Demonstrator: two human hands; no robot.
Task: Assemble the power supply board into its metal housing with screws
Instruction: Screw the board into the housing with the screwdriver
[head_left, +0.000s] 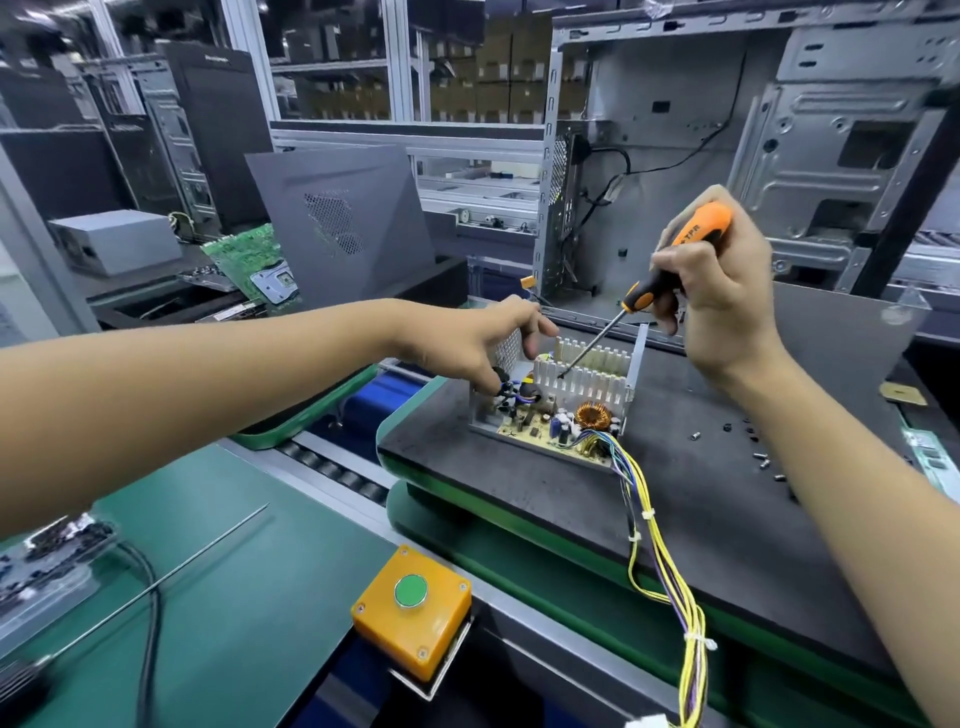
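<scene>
right hand (724, 291) grips orange-black screwdriver (670, 265); shaft in finned heatsink (587, 371).

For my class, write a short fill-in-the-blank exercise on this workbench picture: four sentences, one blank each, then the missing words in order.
1. The right hand grips a screwdriver whose handle is black and ____.
2. The screwdriver's tip points down between the white ____ fins inside the metal housing.
3. The left hand holds the housing's perforated ____ wall.
4. On the yellow box sits a round ____ button.

Missing words: orange; heatsink; left; green
</scene>
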